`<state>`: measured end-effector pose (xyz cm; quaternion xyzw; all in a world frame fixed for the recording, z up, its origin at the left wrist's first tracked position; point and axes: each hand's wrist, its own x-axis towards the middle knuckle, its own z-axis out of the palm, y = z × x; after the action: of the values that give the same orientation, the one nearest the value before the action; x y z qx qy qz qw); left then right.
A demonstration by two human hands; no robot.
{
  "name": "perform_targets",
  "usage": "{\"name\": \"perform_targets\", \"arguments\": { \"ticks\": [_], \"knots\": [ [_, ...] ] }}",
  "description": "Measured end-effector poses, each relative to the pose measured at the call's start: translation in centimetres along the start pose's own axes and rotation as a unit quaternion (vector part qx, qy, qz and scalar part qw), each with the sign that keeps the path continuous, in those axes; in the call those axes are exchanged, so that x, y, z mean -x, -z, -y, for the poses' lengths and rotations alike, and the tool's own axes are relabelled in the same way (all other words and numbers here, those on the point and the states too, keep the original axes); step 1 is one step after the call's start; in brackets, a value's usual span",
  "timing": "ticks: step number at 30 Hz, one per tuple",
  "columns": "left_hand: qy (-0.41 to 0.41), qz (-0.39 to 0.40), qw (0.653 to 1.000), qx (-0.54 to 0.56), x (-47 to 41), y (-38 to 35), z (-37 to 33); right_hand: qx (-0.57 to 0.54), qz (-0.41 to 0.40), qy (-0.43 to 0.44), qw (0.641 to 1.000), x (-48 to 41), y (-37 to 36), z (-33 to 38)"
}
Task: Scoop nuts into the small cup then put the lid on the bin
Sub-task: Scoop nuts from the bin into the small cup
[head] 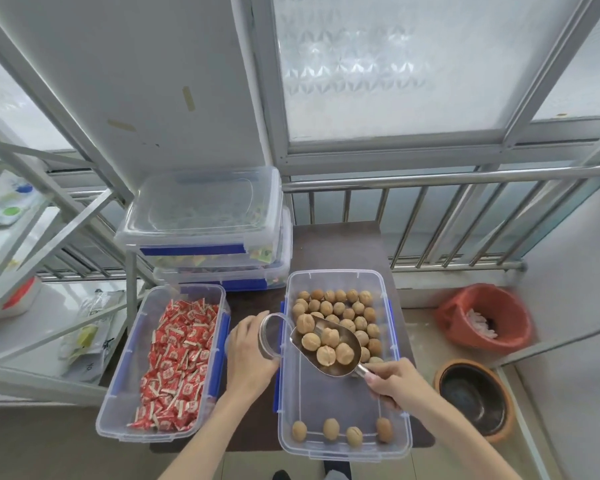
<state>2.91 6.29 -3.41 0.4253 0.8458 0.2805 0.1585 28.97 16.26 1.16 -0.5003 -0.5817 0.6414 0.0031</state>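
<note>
Over bin (392, 393): scoop (326, 344) up-left

I see a shiny bare-metal scoop (329, 348), rough matt-shelled nuts (336, 308), a clear glossy plastic bin (343, 441) and small cup (270, 336); dark matt worktop (340, 247). Glossy red foil candy wrappers (177, 362) at 9 o'clock.

The nut bin (343, 441) has bare floor across its near half, open to a hand from above; only four walnuts (342, 432) line the near wall. Its far half is packed with nuts. Above the middle, the loaded metal scoop (329, 351) and the right hand (394, 381) block the way. The left hand (248, 355) with the small cup (271, 336) fills the narrow gap between this bin and the candy bin (167, 368). Stacked lidded bins (205, 230) close off the table's far left.
</note>
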Motion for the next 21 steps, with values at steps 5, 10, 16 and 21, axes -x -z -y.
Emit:
{"name": "perform_targets", "arguments": {
  "ticks": [5, 10, 16, 21],
  "knots": [
    [-0.1, 0.025, 0.994, -0.029, 0.6, -0.1, -1.7, 0.111, 0.043, 0.01, 0.993, 0.1, 1.7, 4.1],
    [-0.105, 0.043, 0.993, -0.032, 1.3, -0.4, -1.9, 0.224, 0.026, 0.006, 0.974, -0.2, 2.5, 7.3],
    [-0.098, 0.049, 0.994, -0.024, 1.2, -0.5, -1.6, 0.34, 0.022, 0.028, 0.94, 0.2, 1.7, 10.0],
    [-0.089, 0.048, 0.995, 0.001, 1.1, -0.5, -1.0, 0.357, 0.015, 0.049, 0.933, 0.8, 1.1, 10.9]
  ]
}}
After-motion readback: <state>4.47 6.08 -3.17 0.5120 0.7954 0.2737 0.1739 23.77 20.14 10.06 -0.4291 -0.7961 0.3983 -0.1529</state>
